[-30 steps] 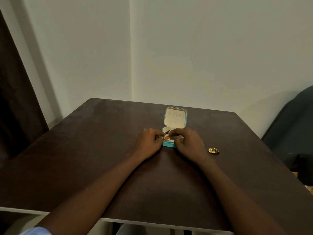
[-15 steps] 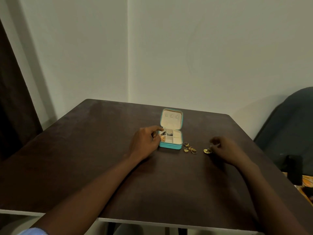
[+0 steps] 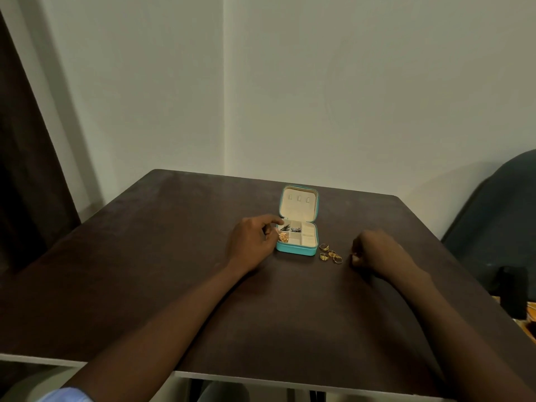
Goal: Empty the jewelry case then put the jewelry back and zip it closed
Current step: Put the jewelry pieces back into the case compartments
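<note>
Four gold rings (image 3: 330, 253) lie on the dark table (image 3: 174, 256), just right of the open teal jewelry case (image 3: 297, 237) at frame centre. Left hand (image 3: 251, 242) touches the case's left edge, fingers loosely curled. Right hand (image 3: 374, 252), right of the rings, is curled; whether it holds anything cannot be determined.

We see a turquoise jewelry case (image 3: 296, 250) with a plain cream lining (image 3: 297, 208), resting on a dark brown table (image 3: 174, 256) whose near edge shows white. We note gold rings (image 3: 330, 253) on the tabletop, a gold piece (image 3: 283, 237) in one cream compartment and small dark pieces (image 3: 290, 228) in two others. Behind, we see a plain off-white wall (image 3: 348, 97), a dark brown curtain (image 3: 26, 169), a dark blue-grey chair (image 3: 499, 227) and a pale blue sleeve (image 3: 62, 396).
</note>
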